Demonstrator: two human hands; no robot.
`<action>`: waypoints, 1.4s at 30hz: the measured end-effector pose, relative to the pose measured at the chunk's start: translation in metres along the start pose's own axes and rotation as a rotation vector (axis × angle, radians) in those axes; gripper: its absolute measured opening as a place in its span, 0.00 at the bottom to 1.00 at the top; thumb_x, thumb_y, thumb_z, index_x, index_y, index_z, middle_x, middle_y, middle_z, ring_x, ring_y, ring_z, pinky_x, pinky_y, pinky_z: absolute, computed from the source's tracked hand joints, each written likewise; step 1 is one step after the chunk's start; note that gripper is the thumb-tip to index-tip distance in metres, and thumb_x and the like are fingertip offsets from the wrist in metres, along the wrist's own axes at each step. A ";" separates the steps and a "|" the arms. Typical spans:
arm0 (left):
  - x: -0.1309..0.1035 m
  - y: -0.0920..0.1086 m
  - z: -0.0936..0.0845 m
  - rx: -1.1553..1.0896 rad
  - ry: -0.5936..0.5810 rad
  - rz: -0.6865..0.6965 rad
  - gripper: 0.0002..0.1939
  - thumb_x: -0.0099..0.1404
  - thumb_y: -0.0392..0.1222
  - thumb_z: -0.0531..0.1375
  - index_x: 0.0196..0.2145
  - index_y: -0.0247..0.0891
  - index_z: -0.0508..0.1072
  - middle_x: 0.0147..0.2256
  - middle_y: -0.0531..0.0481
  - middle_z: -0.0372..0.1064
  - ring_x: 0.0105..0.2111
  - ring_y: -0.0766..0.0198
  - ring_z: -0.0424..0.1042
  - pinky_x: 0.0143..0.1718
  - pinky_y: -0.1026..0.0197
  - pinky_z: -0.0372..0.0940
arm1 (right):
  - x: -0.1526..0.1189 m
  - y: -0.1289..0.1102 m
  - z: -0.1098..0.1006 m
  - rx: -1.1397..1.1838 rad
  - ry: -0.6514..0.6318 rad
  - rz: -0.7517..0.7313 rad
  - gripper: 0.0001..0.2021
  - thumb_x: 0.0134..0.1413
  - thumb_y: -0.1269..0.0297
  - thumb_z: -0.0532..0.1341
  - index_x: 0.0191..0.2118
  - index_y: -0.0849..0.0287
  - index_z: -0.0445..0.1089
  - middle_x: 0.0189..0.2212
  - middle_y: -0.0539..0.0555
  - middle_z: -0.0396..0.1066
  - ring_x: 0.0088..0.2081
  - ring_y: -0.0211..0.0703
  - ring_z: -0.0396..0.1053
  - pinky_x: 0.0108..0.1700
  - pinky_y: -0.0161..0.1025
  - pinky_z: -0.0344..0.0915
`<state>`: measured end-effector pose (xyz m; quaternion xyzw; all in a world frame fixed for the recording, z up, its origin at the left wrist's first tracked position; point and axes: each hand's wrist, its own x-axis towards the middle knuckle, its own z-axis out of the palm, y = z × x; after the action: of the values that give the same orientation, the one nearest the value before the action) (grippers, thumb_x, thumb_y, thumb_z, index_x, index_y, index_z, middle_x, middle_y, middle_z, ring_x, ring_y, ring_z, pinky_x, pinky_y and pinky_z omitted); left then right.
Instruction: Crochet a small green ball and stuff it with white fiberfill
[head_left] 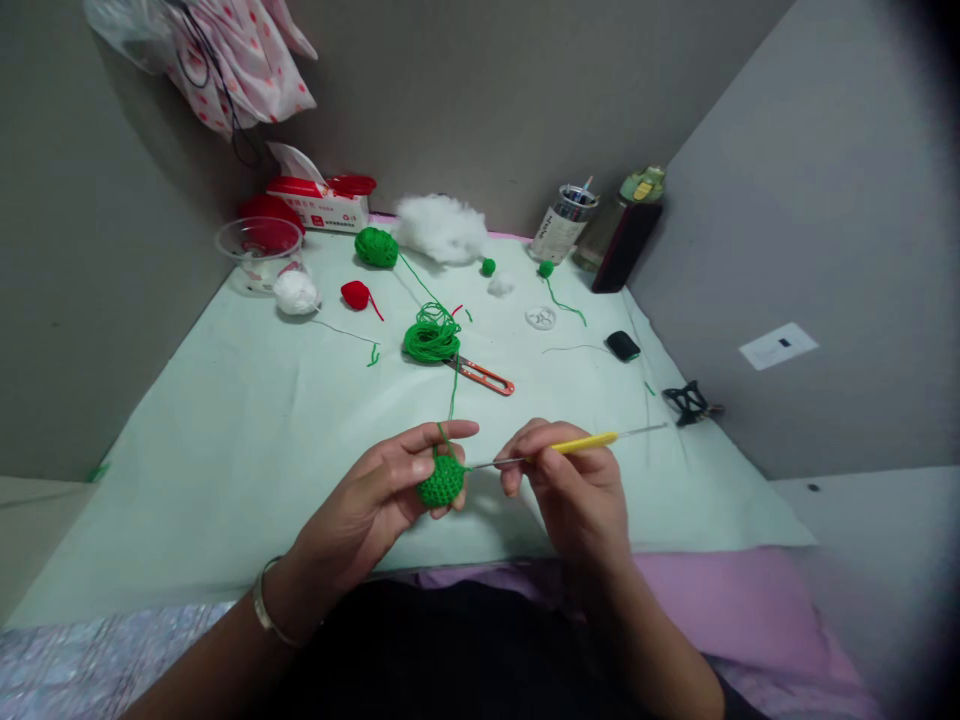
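Between the thumb and fingers of my left hand is a small rounded piece of green crochet. Green yarn runs from it past the outstretched index finger up to a loose green coil on the table. My right hand grips a crochet hook by its yellow handle, pen-fashion. The hook's metal tip points left and meets a strand at the right edge of the green piece. Whether a loop sits on the tip is too small to tell.
Orange thread snips lie beside the coil. Farther back are a green yarn ball, a red piece, white stuffing, white yarn and a plastic cup. A pen holder and a bottle stand back right, near a black clip.
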<state>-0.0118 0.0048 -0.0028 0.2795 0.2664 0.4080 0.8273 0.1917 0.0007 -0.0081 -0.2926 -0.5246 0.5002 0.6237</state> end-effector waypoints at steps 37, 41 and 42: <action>-0.003 0.002 -0.002 0.584 0.103 0.204 0.21 0.63 0.40 0.73 0.54 0.49 0.82 0.46 0.49 0.75 0.50 0.59 0.75 0.58 0.58 0.70 | 0.002 0.005 -0.001 -0.064 -0.122 -0.011 0.08 0.72 0.61 0.61 0.42 0.56 0.77 0.37 0.54 0.82 0.32 0.38 0.78 0.35 0.37 0.77; -0.001 0.002 -0.003 0.629 0.138 0.216 0.21 0.63 0.41 0.72 0.54 0.47 0.82 0.47 0.47 0.76 0.49 0.58 0.75 0.57 0.57 0.70 | 0.002 -0.004 0.000 -0.330 -0.177 -0.121 0.09 0.73 0.65 0.59 0.45 0.56 0.78 0.39 0.55 0.82 0.37 0.41 0.79 0.39 0.40 0.79; 0.000 0.001 -0.003 0.633 0.150 0.217 0.21 0.63 0.41 0.72 0.54 0.46 0.82 0.46 0.47 0.76 0.48 0.58 0.75 0.56 0.57 0.70 | 0.001 -0.006 0.000 -0.415 -0.194 -0.179 0.09 0.73 0.66 0.58 0.46 0.56 0.78 0.39 0.56 0.82 0.39 0.42 0.80 0.40 0.41 0.79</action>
<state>-0.0143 0.0062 -0.0037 0.5183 0.4085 0.4103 0.6294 0.1933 -0.0005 -0.0026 -0.3175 -0.6975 0.3502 0.5386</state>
